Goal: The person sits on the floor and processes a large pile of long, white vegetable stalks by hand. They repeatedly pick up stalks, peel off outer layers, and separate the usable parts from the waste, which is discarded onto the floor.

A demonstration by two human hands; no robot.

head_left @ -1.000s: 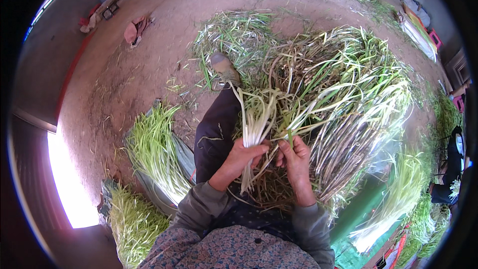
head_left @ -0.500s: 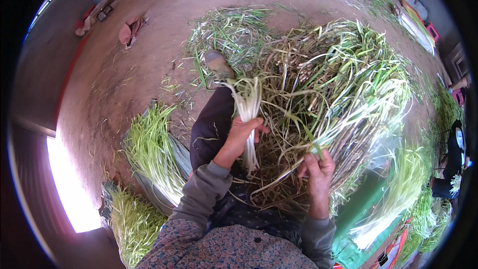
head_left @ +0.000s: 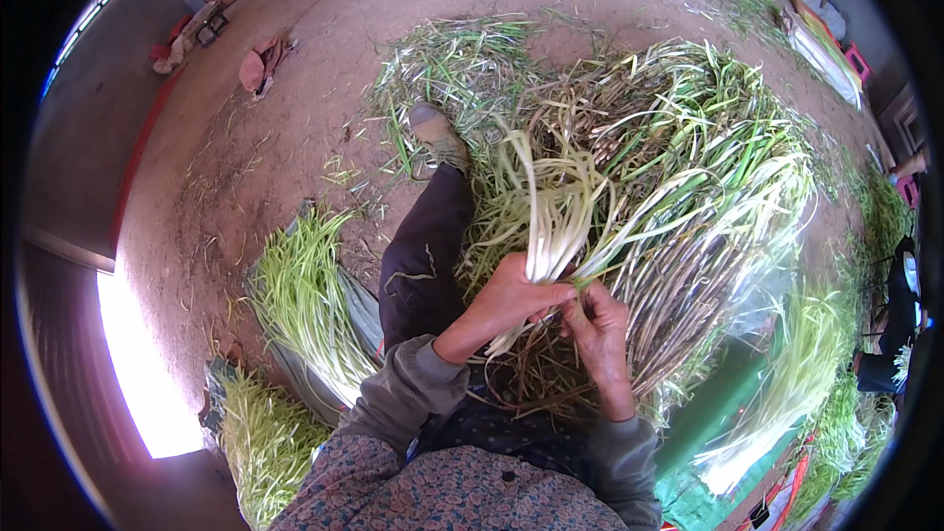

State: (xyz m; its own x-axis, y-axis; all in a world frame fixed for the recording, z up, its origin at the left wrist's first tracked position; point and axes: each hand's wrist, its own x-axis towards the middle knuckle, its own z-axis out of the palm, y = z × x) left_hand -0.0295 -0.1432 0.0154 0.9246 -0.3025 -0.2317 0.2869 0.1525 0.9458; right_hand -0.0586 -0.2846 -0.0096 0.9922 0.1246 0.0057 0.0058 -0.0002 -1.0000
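Note:
My left hand (head_left: 508, 297) is closed round a bunch of long leafy stalks (head_left: 553, 236), white at the stems and pale green toward the leaves, much like garlic greens. Its leaf ends fan out away from me and its white ends show below the hand. Beside it, my right hand (head_left: 596, 326) is closed, thumb and fingers pinched on a green leaf (head_left: 580, 284) at the edge of the bunch. The two hands meet at the fingertips. Beyond and to the right spreads a large heap of similar stalks (head_left: 708, 197), partly dry and brown.
Yellow-green stalks lie in a pile (head_left: 305, 280) at my left, with another pile (head_left: 265, 442) nearer. To the right, pale stalks (head_left: 762, 403) rest on a green sheet (head_left: 713, 433). Loose trimmings (head_left: 457, 69) cover the floor past my shoe (head_left: 433, 128). Someone's hand (head_left: 910, 165) shows at the far right.
My left hand has moved right with the bunch, whose leaves now spread wider. My right hand has come left, and the two hands now meet.

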